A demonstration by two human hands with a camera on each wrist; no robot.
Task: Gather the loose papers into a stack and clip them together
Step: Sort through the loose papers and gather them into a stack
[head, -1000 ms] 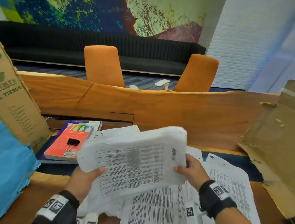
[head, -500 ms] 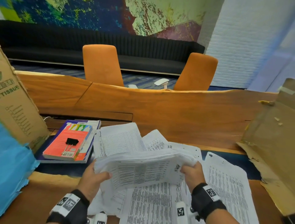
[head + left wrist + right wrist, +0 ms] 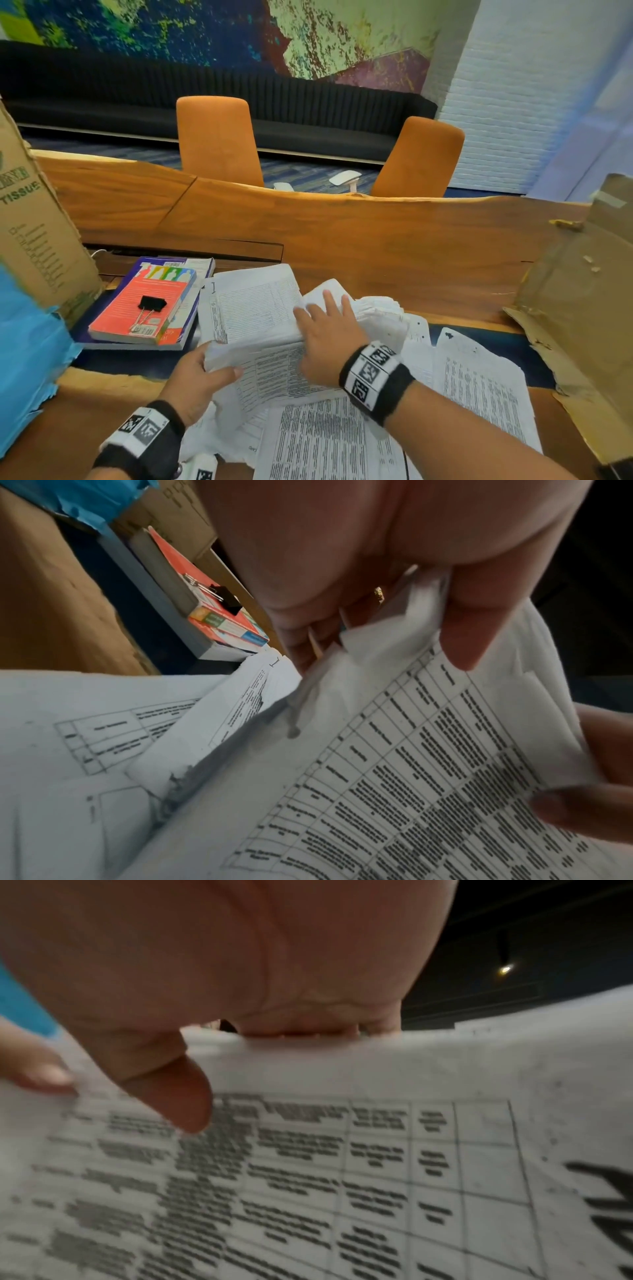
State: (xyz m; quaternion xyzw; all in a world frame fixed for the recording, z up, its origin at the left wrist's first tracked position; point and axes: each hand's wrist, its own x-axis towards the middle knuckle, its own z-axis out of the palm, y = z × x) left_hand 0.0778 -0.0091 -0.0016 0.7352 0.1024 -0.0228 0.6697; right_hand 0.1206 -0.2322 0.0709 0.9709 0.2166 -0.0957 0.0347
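Observation:
A thick stack of printed papers (image 3: 270, 366) sits low over the loose sheets (image 3: 479, 380) spread on the table. My left hand (image 3: 219, 370) pinches its near left corner, thumb on the printed face (image 3: 411, 750). My right hand (image 3: 325, 329) lies across the stack's top, fingers spread over the far side and thumb on the near face (image 3: 342, 1150). A black binder clip (image 3: 152, 303) lies untouched on a red book (image 3: 130, 308) to the left, also visible as the clip (image 3: 226, 599) in the left wrist view.
A tall cardboard box (image 3: 30, 240) and blue paper (image 3: 24, 359) stand at the left. Torn cardboard (image 3: 582, 308) leans at the right. A raised wooden ledge (image 3: 342, 240) runs behind the papers, with two orange chairs (image 3: 215, 140) beyond.
The stack, held up facing me a second ago, has come down onto the loose sheets. My right hand has shifted from the stack's right edge to across its top.

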